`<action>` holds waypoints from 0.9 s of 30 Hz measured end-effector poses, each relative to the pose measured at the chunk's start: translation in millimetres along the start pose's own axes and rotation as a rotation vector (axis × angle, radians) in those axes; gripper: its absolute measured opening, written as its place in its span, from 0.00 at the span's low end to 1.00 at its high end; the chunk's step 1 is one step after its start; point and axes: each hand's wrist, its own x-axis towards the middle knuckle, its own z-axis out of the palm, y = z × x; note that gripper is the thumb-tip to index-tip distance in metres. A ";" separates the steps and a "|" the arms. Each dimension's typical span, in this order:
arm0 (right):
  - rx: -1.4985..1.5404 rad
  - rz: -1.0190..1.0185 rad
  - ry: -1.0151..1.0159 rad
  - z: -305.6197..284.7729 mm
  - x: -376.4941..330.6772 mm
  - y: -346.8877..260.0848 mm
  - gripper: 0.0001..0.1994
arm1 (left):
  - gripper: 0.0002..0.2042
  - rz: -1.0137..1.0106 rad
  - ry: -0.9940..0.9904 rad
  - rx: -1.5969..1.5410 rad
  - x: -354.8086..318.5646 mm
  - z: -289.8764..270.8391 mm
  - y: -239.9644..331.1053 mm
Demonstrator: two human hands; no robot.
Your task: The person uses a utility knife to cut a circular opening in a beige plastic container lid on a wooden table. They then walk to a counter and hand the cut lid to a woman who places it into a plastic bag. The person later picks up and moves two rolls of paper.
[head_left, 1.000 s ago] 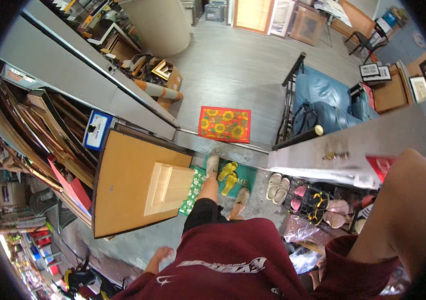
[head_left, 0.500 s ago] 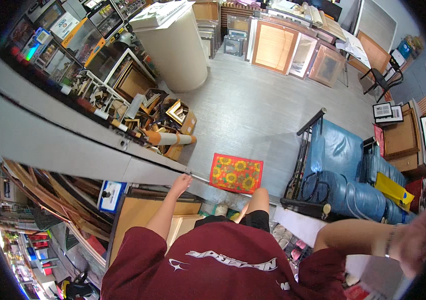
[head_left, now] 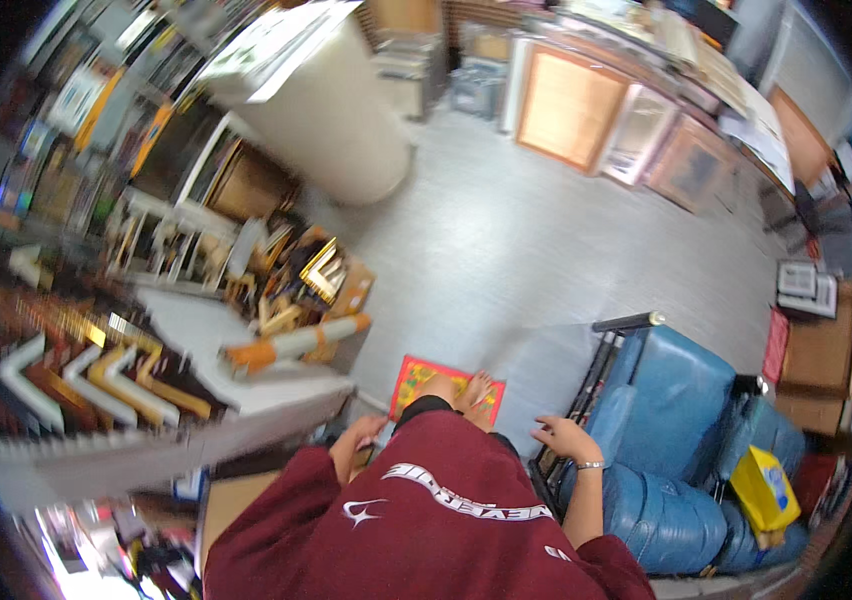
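Note:
My left hand hangs low beside the end of a grey-white ledge, its fingers loosely bent and somewhat blurred. I make out nothing in it. My right hand, with a bracelet at the wrist, is held over the near side of the blue padded sofa, fingers apart and nothing in them. Between my hands, my bare foot rests on a red and yellow flowered doormat.
V-shaped frame corner samples line the left. Past them are a cardboard box of frame pieces, an orange-and-white roll and a large pale cylinder. Framed panels lean at the back. A yellow bag lies on the sofa.
I have moved forward onto the doormat, and the view has turned. My left hand has come away from the door edge. My right hand has swung in from the far right toward my body.

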 end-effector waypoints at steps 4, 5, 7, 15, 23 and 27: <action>-0.114 0.033 0.309 -87.3 23.0 22.4 0.25 | 0.16 -0.146 -0.052 -0.401 2.8 -0.6 72.6; -0.071 0.039 0.331 -114.5 36.8 15.5 0.24 | 0.15 -0.203 -0.047 -0.410 1.3 -5.8 79.2; 0.032 0.086 0.402 -175.4 50.2 23.6 0.23 | 0.14 -0.262 -0.075 -0.372 30.1 -24.6 126.0; 0.165 0.353 0.583 -275.8 117.9 172.4 0.21 | 0.08 -0.040 -0.148 -0.347 272.0 -129.7 406.0; 0.899 0.602 0.630 -320.5 140.6 272.4 0.20 | 0.19 0.475 0.026 0.015 417.0 -137.2 923.1; 0.754 0.726 0.511 -331.1 168.3 340.8 0.21 | 0.19 0.633 0.010 0.050 449.2 -103.6 1063.3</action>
